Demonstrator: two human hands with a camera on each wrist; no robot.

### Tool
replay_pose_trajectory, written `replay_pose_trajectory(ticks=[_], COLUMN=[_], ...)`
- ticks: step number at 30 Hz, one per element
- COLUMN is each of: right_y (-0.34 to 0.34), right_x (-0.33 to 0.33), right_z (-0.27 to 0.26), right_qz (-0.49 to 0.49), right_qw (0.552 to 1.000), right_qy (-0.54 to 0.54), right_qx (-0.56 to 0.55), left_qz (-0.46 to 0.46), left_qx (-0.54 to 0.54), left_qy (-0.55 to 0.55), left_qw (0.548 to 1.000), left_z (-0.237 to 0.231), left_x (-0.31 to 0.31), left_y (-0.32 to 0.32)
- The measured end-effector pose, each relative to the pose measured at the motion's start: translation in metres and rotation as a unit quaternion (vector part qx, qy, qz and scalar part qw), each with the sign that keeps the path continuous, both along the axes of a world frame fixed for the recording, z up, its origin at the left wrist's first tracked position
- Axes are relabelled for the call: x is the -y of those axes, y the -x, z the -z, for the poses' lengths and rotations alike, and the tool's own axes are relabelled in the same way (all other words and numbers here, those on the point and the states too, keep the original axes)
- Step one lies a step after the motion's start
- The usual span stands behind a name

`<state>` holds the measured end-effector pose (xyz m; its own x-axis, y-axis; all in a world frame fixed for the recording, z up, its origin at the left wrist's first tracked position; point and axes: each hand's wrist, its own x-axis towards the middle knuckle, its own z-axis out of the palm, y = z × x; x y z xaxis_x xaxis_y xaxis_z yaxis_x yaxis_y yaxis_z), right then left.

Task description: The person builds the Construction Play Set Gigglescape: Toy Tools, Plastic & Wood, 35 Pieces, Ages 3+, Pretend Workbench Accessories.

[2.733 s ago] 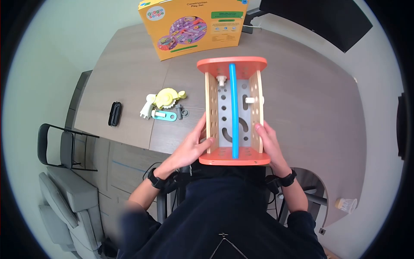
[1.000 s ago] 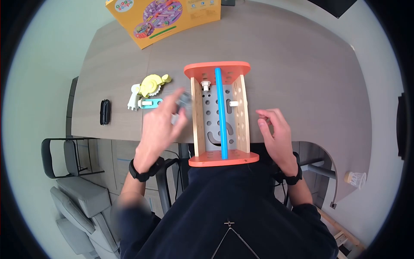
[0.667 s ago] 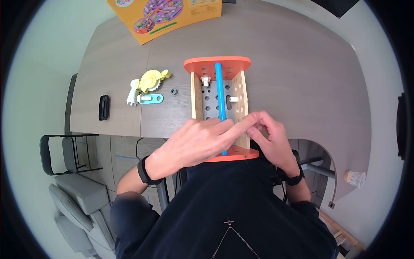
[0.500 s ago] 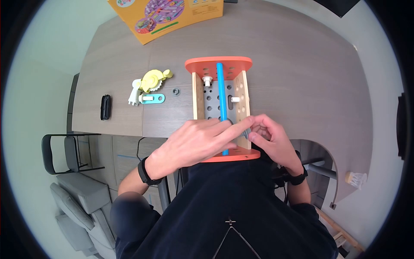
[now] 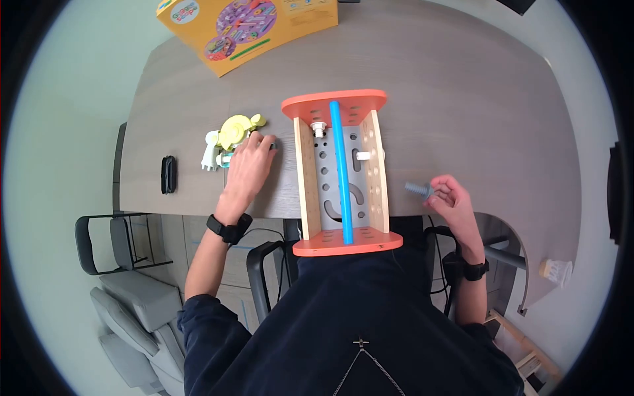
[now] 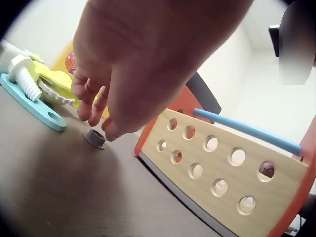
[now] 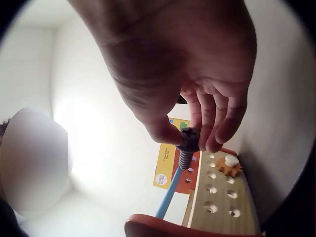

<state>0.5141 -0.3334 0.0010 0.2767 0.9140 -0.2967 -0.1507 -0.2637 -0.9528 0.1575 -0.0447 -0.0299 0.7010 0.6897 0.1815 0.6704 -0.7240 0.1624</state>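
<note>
My right hand [image 5: 453,198] pinches a toy bolt [image 5: 419,190] by its head, right of the toolbox. In the right wrist view the grey bolt [image 7: 186,157] shows a cross-slotted head between thumb and fingers, its thread pointing away. My left hand [image 5: 248,170] reaches down at the left, fingers loosely bent over a small grey nut [image 6: 95,138]. The nut lies on the table just below the fingertips, outside their grasp. Between the hands stands a toy toolbox [image 5: 342,247] with orange ends, pegboard wooden sides and a blue handle bar [image 5: 341,171].
Beyond my left hand lie a yellow toy saw [image 5: 235,130], a white claw piece [image 5: 211,150] and a teal strip [image 6: 37,106] carrying a white screw. A black case [image 5: 169,175] is further left. A yellow box [image 5: 251,30] stands at the back of the table.
Both hands were on the toolbox at first. My left hand then brought the bolt across to my right hand and returned left to the nut. My right hand has moved right with the bolt.
</note>
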Motion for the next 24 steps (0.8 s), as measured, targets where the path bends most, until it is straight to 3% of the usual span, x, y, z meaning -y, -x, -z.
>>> replay_pose_trajectory(ticks=[5,8,11,14,17,21,24], right_y=[-0.001,0.002,0.0,0.003,0.007,0.009,0.012], right_x=[-0.002,-0.005,-0.007,-0.011,-0.013,-0.017,-0.021], right_z=[0.016,0.019,0.029,0.034,0.038,0.035,0.035], right_qz=[-0.006,-0.009,-0.032,-0.052,-0.064,-0.075,-0.082], right_qw=[1.0,0.999,0.999,0.998,0.997,0.995,0.992], right_qy=[0.012,0.027,0.025,0.027,0.018,0.032,0.037], right_qx=[0.013,0.023,0.004,0.014,0.034,0.054,0.086], left_qz=[0.015,-0.033,0.076,0.17,0.209,0.263,0.275], left_qx=[-0.029,0.057,0.127,0.127,0.064,-0.081,-0.11], left_qy=[0.018,0.148,0.076,0.084,0.133,0.065,0.079], left_qw=[0.999,0.987,0.986,0.974,0.967,0.959,0.952], left_z=[-0.007,-0.045,-0.072,-0.083,-0.077,-0.073,-0.06], left_x=[-0.006,0.019,0.054,0.079,0.086,0.082,0.081], left_y=[0.006,-0.002,-0.011,-0.03,-0.047,-0.067,-0.078])
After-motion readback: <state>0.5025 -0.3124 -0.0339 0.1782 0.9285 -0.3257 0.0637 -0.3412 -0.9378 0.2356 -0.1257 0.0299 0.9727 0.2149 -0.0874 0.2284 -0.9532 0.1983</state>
